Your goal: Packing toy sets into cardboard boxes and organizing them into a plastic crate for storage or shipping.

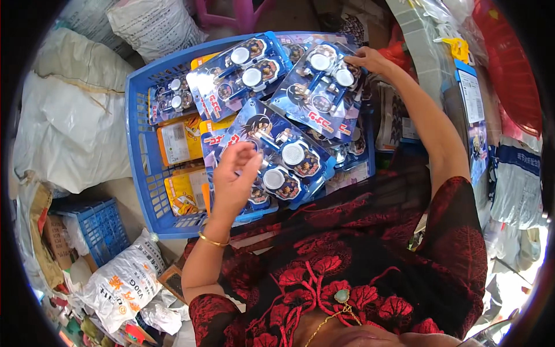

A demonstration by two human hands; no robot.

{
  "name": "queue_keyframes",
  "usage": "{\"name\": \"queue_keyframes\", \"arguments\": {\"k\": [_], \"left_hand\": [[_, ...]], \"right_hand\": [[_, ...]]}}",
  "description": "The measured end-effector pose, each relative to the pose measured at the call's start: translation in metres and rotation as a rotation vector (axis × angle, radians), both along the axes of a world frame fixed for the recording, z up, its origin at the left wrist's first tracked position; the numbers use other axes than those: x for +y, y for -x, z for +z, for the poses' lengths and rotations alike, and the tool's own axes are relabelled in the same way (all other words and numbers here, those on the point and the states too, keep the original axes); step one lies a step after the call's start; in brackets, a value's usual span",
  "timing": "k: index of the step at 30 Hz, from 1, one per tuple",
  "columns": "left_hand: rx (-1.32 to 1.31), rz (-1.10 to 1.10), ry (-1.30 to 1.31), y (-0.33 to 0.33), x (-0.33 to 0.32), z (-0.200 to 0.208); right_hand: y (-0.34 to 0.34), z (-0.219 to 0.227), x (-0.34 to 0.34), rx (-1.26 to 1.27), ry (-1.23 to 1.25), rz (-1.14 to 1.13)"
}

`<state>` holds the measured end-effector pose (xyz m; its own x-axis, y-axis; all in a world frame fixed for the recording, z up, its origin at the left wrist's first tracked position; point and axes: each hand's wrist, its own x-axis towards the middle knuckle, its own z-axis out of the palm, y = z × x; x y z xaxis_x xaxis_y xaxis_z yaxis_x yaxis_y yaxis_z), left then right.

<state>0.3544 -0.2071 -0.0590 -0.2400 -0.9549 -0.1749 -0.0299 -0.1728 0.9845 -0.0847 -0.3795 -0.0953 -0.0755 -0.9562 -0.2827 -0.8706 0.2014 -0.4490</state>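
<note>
Blue pack (280, 155) at frame centre slants upper left to lower right, just right of the nearer left hand (236, 170), half open; right hand (370, 61) touches the upper pack (318, 87), grip unclear.

Blue crate (137, 156), uniform in colour. Before me, blister packs (315, 121) show blue and violet grounds with cartoon figures, red lettering and plain white discs (293, 154). Packets (176, 144): yellow-orange, white-labelled. Garment (378, 260): black, patterned with red-veined floral motifs. Bangle (213, 239) and necklace (317, 332): gold; pendant (341, 295): pale green. Stool (245, 16): magenta. Large sack (72, 139): white.
</note>
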Motion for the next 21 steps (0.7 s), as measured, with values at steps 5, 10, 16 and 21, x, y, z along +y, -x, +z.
{"name": "queue_keyframes", "arguments": {"k": [5, 10, 16, 21], "left_hand": [[-0.096, -0.13, 0.241, 0.068, -0.014, 0.015], [-0.243, -0.158, 0.533, 0.116, -0.025, 0.006], [-0.441, -0.166, 0.69, 0.152, -0.039, -0.009], [-0.682, -0.301, 0.628, 0.167, -0.046, -0.037]], "right_hand": [[0.009, 0.0, -0.008, -0.062, -0.194, -0.073], [0.013, 0.008, -0.007, -0.13, -0.093, -0.098], [0.011, 0.013, 0.009, -0.025, -0.146, 0.368], [-0.003, -0.004, 0.019, 0.043, 0.061, 0.083]]}}
